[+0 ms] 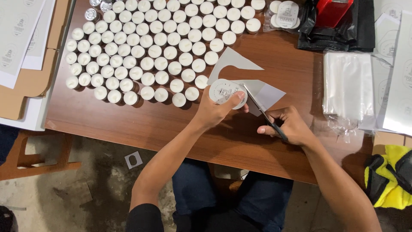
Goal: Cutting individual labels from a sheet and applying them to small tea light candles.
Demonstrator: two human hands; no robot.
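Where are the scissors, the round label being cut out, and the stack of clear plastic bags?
scissors [257, 107]: head view, on the blades beside the label.
round label [223, 91]: head view, on its printed face, held by the left hand [214, 111].
clear plastic bags [347, 83]: head view, middle of the stack.

Left hand [214, 111] fingers pinched shut; right hand [288, 125] curled closed; forearms converge over table edge.

The scene is seen from one head camera only, directed steeply down. The table [171, 124] is viewed from near, floor visible below.
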